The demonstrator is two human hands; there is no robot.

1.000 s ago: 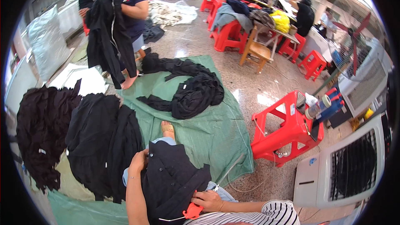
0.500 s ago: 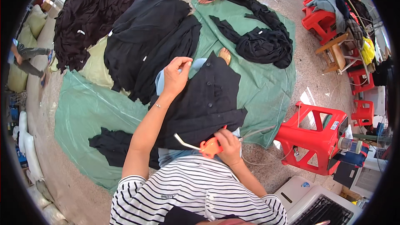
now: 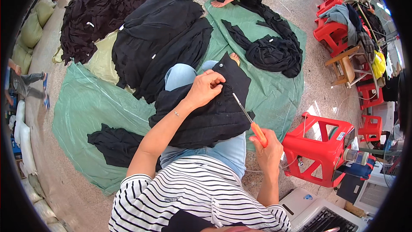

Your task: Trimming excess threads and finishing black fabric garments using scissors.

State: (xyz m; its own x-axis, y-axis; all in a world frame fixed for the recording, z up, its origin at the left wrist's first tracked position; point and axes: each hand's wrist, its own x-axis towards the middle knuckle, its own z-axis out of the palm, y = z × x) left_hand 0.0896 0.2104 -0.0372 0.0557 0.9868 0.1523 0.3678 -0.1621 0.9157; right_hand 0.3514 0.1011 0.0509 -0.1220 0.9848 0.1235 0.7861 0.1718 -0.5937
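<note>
Black buttoned cloth garment (image 3: 195, 131) on lap, orange-handled metal-rod tool (image 3: 259, 134) at it

Garment spread across light-blue denim legs (image 3: 180, 76). Left hand (image 3: 206, 89): thumb and fingertips narrowed, pinching cloth by the button edge; round pale button (image 3: 221, 65) just above. Right hand (image 3: 270, 148): fingers wrapped round the tool's orange handle. Thin silver rod (image 3: 243, 109) slants up-left, tip just beside the left fingertips; can't tell if it touches cloth. Green plastic sheet (image 3: 98, 120) on speckled floor. Upper left: large black cloth heap (image 3: 159, 38), dark brown cloth heap (image 3: 101, 13) beside it. Red plastic stool (image 3: 317, 148) at right.
</note>
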